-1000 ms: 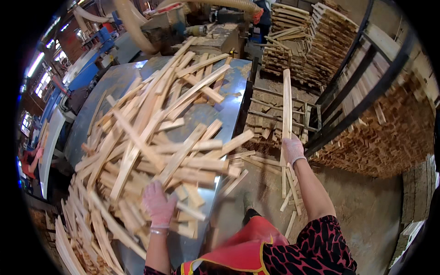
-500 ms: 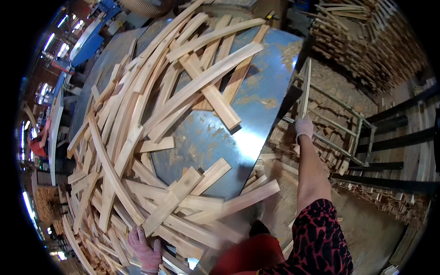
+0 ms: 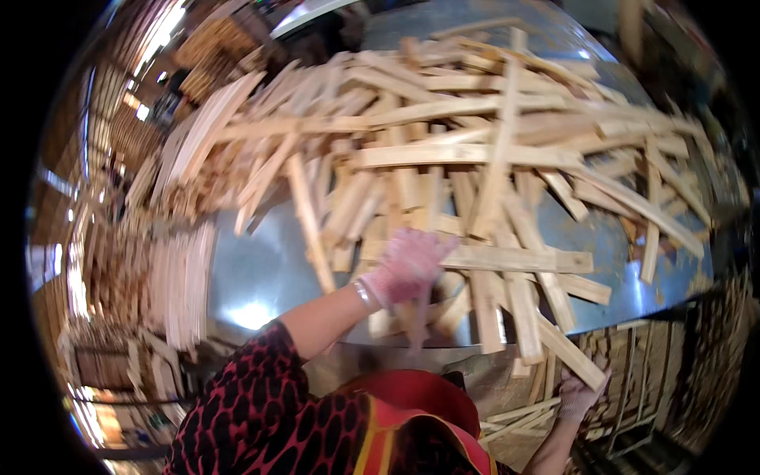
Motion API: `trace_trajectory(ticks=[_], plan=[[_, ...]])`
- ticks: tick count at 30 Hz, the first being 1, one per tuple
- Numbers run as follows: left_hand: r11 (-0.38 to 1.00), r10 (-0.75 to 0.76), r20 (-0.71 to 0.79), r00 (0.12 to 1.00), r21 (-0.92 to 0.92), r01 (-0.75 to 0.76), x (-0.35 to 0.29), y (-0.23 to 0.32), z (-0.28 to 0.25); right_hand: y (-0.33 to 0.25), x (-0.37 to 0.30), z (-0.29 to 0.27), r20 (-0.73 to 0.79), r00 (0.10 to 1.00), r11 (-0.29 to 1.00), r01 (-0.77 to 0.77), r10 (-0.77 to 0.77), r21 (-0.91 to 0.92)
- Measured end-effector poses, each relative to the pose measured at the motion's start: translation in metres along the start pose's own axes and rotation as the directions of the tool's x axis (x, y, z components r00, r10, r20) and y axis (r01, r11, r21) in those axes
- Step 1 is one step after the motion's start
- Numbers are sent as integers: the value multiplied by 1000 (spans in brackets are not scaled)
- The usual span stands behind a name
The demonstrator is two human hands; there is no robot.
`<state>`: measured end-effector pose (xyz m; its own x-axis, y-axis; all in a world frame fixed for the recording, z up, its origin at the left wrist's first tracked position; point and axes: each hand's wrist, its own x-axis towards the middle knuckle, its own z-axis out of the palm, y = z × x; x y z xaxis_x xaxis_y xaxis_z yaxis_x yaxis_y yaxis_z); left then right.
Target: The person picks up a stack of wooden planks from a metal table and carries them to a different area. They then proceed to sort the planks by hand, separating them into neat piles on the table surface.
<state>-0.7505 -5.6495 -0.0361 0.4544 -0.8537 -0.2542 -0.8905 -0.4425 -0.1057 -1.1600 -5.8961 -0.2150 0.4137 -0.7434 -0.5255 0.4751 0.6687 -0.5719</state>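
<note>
At far left, off the table's edge, a tidier stack of slats [image 3: 178, 277], set on end and leaning close together; likely to fan out and slide if knocked.

Next to it, a bare, shiny patch of the metal table [image 3: 261, 277]: slick footing for wood, so little to stop anything shoved that way.

Over the near middle, the left hand [image 3: 408, 265] in a pink glove, blurred with motion, lying on the front of the pile of slats [image 3: 443, 150]. Fingers curled downward, but whether clamped on a piece or only pressing on it, impossible to tell through the blur.

Behind and above, the pile itself, loose and criss-crossed, with one long slat [image 3: 499, 158] laid across the rest. Tugging a buried piece could lever its neighbours up and bring several sliding toward the body. Rough sawn edges too, so splinters or a pinched finger between shifting pieces, thin gloves notwithstanding.

Further right, overhanging slats [image 3: 554, 340] poking past the table's front edge, poorly balanced, apt to tip off.

Just below them, at lower right, the right hand [image 3: 578, 396], gloved, at their lower ends; grip not readable, and directly in the path of any falling piece.
</note>
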Motion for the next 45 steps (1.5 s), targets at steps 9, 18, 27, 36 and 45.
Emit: trace_trajectory(ticks=[9,18,27,36,45], plan=[[658,-565,-102,819,-655,372,-277,-159,112,74,-243,85,200,977,913,19,69,-408],[114,-959,78,273,-776,620,-510,-291,269,271,-360,294,572,728,905,-421,376,-59],[-710,-638,487,597,-671,-211,-531,-274,267,532,-391,323,384,202,433,-373,901,-820],[-638,-577,563,592,-763,104,-504,-294,271,600,-305,431,481,207,-2,920,852,-392],[63,-920,262,292,-636,769,-617,-391,266,622,-271,476,369,649,-524,758,665,-389]])
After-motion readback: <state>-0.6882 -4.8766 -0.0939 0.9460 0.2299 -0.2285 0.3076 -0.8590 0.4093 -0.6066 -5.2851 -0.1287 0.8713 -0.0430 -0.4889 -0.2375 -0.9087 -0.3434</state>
